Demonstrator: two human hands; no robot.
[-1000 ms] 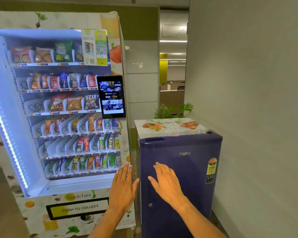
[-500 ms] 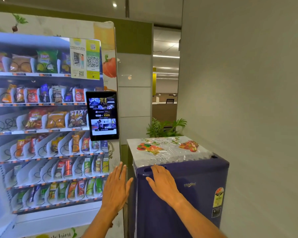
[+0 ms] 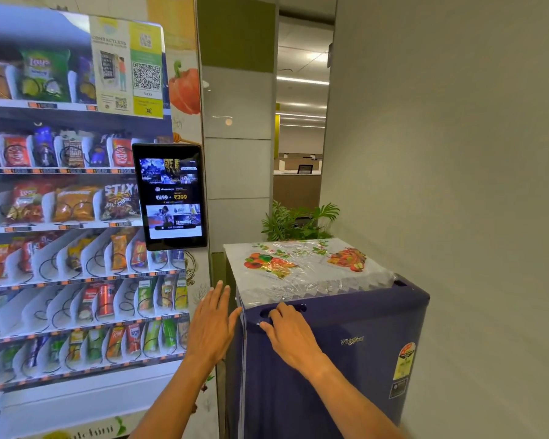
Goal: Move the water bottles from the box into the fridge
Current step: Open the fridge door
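Fridge [image 3: 346, 391], purple, says Whirlpool, lower right by a grey wall [image 3: 457, 153]. Right hand [image 3: 293, 339] hooks its door slot [image 3: 300, 308]; left hand [image 3: 211, 327] spread flat.
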